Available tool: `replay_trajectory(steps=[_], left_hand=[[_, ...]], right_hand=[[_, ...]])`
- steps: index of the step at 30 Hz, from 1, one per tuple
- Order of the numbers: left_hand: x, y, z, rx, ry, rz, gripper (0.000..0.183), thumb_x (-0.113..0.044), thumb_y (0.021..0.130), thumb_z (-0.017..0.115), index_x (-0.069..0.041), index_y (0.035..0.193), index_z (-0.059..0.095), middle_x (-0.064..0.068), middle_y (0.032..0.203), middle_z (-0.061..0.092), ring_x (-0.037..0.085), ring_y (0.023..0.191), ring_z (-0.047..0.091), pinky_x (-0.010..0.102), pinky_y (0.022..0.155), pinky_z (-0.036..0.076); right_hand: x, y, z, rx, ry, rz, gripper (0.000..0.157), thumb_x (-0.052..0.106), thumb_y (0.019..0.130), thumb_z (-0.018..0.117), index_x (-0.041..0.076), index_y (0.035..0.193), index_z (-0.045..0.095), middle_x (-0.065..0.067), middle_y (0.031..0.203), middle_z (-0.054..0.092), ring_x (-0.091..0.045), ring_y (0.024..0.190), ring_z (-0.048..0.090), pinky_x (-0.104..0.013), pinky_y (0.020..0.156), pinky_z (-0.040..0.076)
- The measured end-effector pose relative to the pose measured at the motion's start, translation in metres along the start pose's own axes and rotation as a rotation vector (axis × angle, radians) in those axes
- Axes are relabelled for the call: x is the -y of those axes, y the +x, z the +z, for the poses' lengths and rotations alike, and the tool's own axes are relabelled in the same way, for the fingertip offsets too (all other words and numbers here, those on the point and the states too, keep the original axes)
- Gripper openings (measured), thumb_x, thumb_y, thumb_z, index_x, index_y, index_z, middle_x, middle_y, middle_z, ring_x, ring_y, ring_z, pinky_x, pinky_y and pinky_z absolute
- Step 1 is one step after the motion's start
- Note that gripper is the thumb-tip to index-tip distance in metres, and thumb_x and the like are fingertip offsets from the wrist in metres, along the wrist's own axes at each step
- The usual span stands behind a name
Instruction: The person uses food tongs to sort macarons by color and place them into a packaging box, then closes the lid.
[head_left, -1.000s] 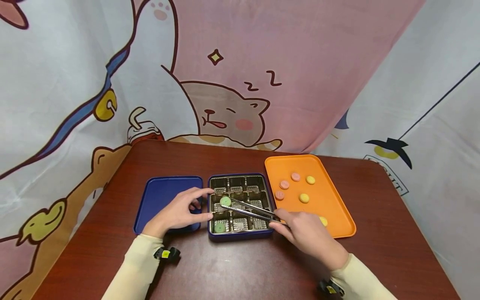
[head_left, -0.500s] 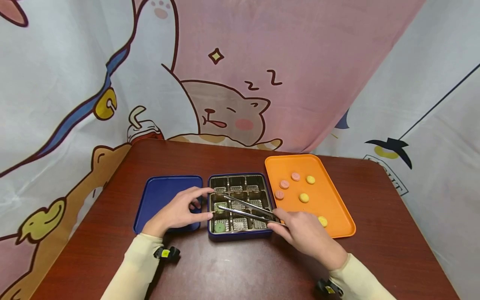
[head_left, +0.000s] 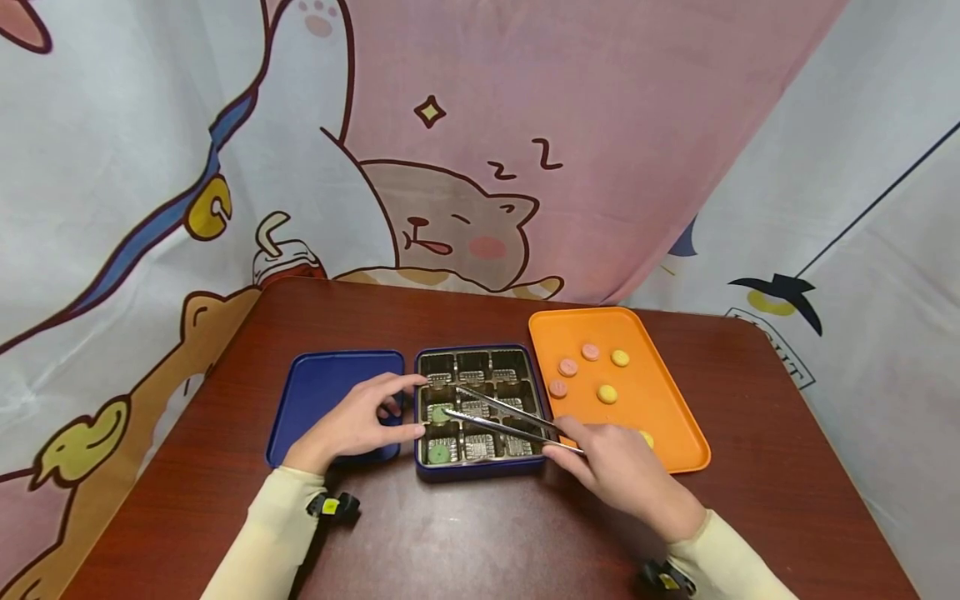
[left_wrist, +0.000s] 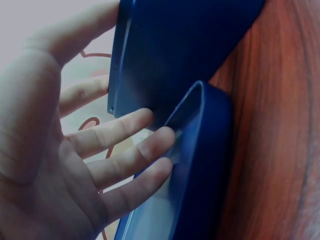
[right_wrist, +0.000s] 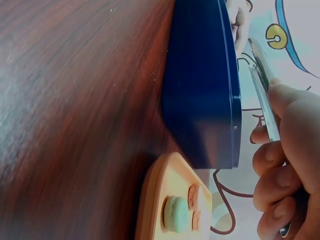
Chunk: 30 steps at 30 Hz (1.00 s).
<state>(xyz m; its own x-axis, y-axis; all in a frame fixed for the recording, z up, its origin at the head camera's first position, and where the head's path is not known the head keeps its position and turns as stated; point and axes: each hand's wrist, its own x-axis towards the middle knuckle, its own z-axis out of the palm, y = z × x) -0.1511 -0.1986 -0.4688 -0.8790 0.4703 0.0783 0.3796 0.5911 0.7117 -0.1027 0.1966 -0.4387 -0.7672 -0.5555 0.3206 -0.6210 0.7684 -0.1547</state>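
Observation:
The blue box has a dark plastic insert with several compartments. One green macaron sits in its front-left compartment, another green macaron in the middle-left one. My right hand grips metal tongs over the box. Their tips stand parted above the middle row, with nothing between them; in the right wrist view the tongs rise above the box's rim. My left hand touches the box's left edge with thumb and forefinger spread. Its other fingers hang loosely over the blue lid in the left wrist view.
An orange tray lies right of the box. It bears several loose macarons, among them a pink macaron and a yellow macaron. The flat blue lid lies to the left. A printed curtain hangs behind the table.
The green macaron went from between the tongs' tips down into the middle-left compartment. The tongs parted, then shifted slightly right. My left hand stayed at the box's edge.

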Motion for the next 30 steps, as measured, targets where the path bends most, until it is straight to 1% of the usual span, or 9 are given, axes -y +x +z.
replay_trajectory(steps=[2,6,12,18,22,26,30], left_hand=[[0.001,0.0,0.0,-0.001,0.0,0.002,0.072,-0.048,0.089,0.084,-0.025,0.152,0.057,0.001,0.129,0.062,0.019,0.095,0.069,0.038,0.084,0.057],[0.002,0.0,0.0,-0.002,0.0,0.005,0.072,-0.048,0.089,0.084,-0.024,0.152,0.057,0.001,0.129,0.062,0.019,0.095,0.069,0.038,0.084,0.057],[0.002,0.0,0.001,-0.005,0.009,0.006,0.072,-0.049,0.089,0.084,-0.025,0.152,0.057,0.0,0.128,0.062,0.017,0.095,0.068,0.038,0.084,0.057],[0.002,0.0,0.002,-0.004,0.006,0.003,0.072,-0.049,0.089,0.084,-0.026,0.151,0.057,-0.001,0.128,0.062,0.016,0.095,0.068,0.038,0.084,0.057],[0.002,0.0,0.001,-0.002,0.003,0.004,0.072,-0.049,0.089,0.084,-0.026,0.151,0.057,0.0,0.128,0.062,0.017,0.095,0.068,0.038,0.084,0.057],[0.002,0.0,0.002,0.0,-0.001,0.004,0.072,-0.049,0.089,0.083,-0.025,0.152,0.057,0.0,0.129,0.062,0.017,0.095,0.068,0.038,0.084,0.057],[0.002,0.0,0.002,0.001,-0.005,0.002,0.073,-0.049,0.089,0.084,-0.024,0.152,0.057,0.0,0.129,0.062,0.017,0.095,0.068,0.038,0.084,0.057]], right_hand=[[-0.002,-0.002,-0.001,0.0,-0.001,0.014,0.027,0.044,0.098,0.074,0.023,0.093,0.059,0.02,0.06,0.035,0.001,0.052,0.039,-0.024,0.047,0.032],[-0.005,-0.005,-0.003,-0.006,0.004,0.027,0.025,0.044,0.097,0.075,0.023,0.095,0.06,0.022,0.06,0.033,0.0,0.053,0.04,-0.025,0.048,0.034],[-0.009,-0.012,-0.006,0.022,0.019,0.061,0.025,0.042,0.098,0.074,0.022,0.096,0.059,0.022,0.061,0.028,0.001,0.052,0.033,-0.022,0.05,0.03],[-0.016,-0.021,-0.014,0.019,0.011,0.095,0.022,0.039,0.098,0.076,0.022,0.1,0.061,0.022,0.062,0.031,0.001,0.053,0.033,-0.021,0.05,0.03],[-0.022,-0.028,-0.019,0.02,0.012,0.143,0.021,0.04,0.098,0.075,0.024,0.102,0.063,0.021,0.062,0.034,0.001,0.053,0.035,-0.022,0.051,0.031],[-0.029,-0.038,-0.023,0.01,0.007,0.188,0.021,0.04,0.097,0.076,0.024,0.101,0.064,0.018,0.063,0.035,-0.001,0.054,0.035,-0.023,0.051,0.031],[-0.037,-0.047,-0.027,-0.011,-0.02,0.21,0.025,0.04,0.096,0.078,0.022,0.108,0.066,0.017,0.062,0.034,-0.002,0.054,0.035,-0.025,0.051,0.031]])
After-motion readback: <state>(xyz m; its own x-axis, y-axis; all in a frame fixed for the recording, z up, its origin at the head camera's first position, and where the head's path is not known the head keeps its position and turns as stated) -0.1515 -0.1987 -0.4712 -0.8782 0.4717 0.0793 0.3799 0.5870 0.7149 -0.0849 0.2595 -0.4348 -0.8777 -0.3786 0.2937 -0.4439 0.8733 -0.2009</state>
